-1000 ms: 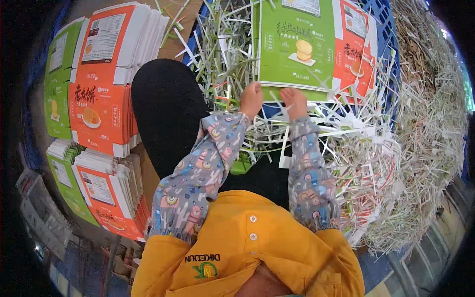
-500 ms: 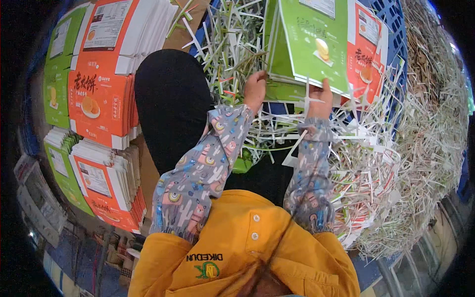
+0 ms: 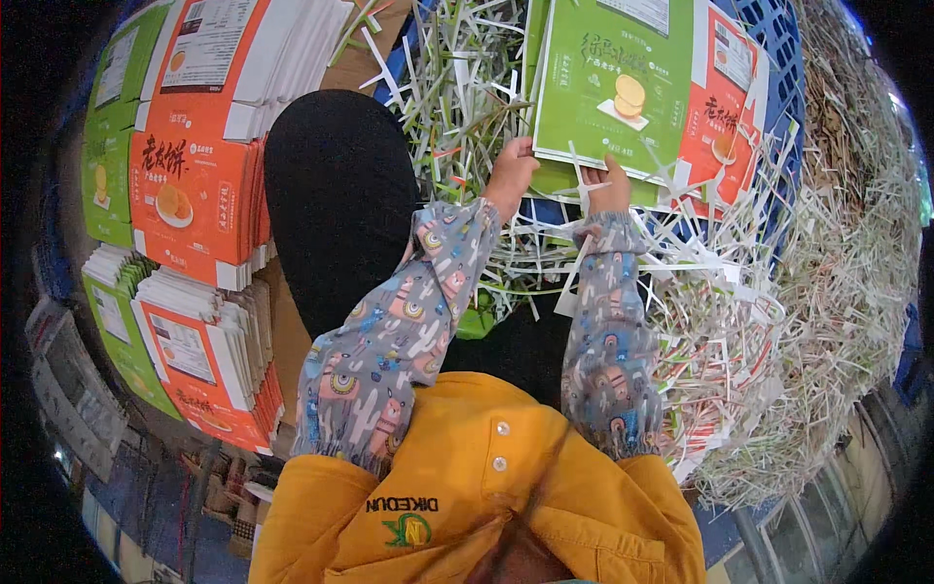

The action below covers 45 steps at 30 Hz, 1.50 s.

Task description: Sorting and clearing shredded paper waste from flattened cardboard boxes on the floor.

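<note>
Flat printed card box blanks [image 3: 574, 112] with green and orange panels lie in a stack at the top, right of centre. My left hand [image 3: 513, 175] is closed at the stack's near left corner, its fingertips on the edge. On the near edge, my right hand [image 3: 607, 187] grips the blanks, its thumb over the green face and the other fingers partly hidden by paper strips. White shredded strips [image 3: 584, 195] hang in front of my right fingers. Another green layer shows just under the top blanks, between my hands.
Two stacks of similar green and orange blanks [image 3: 195, 190] stand at the left on brown cardboard. A blue plastic basket [image 3: 775, 68] sits behind the blanks. Paper shreds [image 3: 827, 321] heap along the right. My black-clad knee [image 3: 336, 204] rises between the left stacks and the shreds.
The top green blank, tilted and lifted before, now lies flatter and more level with the stack. My right hand has moved left along the near edge; my left hand has shifted slightly right.
</note>
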Motion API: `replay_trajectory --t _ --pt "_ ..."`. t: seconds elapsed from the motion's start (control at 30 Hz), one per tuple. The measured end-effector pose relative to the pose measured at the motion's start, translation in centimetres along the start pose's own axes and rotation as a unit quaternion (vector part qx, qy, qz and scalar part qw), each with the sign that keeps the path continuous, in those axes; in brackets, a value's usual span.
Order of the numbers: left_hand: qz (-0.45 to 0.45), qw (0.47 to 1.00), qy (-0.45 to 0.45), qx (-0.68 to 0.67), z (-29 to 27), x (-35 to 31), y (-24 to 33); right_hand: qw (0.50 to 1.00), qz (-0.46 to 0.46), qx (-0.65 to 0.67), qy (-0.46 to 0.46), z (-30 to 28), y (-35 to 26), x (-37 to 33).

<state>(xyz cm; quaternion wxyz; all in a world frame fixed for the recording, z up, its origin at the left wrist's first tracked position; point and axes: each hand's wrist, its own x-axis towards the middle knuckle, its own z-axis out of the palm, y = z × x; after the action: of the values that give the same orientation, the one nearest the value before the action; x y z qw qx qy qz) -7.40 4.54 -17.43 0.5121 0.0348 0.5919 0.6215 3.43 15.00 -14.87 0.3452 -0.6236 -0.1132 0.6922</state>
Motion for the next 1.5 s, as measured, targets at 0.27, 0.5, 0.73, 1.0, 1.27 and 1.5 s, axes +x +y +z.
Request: replay_trajectory --t 0.27,0.5,0.73,1.0,1.27,1.5 --pt "-0.098 0.966 -0.093 -0.219 1.8 -1.1 4.0 0.994 -0.018 0.045 -0.097 -1.6 -1.2 0.8" --pt "-0.063 0.995 0.027 0.075 0.2 -0.1 -0.3 0.991 -0.108 0.051 -0.064 1.3 -4.4 -3.2" --pt "-0.052 0.998 0.03 0.031 1.0 0.0 -0.7 0.991 -0.097 0.064 -0.073 1.1 -2.7 -1.9" --pt "-0.098 0.991 0.045 -0.08 1.6 -1.5 1.9 0.994 -0.065 0.033 -0.083 0.9 -1.5 0.3" --pt "-0.037 0.958 0.005 -0.285 1.9 -0.3 2.2 0.995 -0.017 0.025 -0.09 1.0 -0.8 0.6" --pt "-0.051 0.928 -0.055 -0.366 2.0 -0.9 4.9 0.992 -0.037 0.106 -0.055 1.5 -1.0 -1.5"
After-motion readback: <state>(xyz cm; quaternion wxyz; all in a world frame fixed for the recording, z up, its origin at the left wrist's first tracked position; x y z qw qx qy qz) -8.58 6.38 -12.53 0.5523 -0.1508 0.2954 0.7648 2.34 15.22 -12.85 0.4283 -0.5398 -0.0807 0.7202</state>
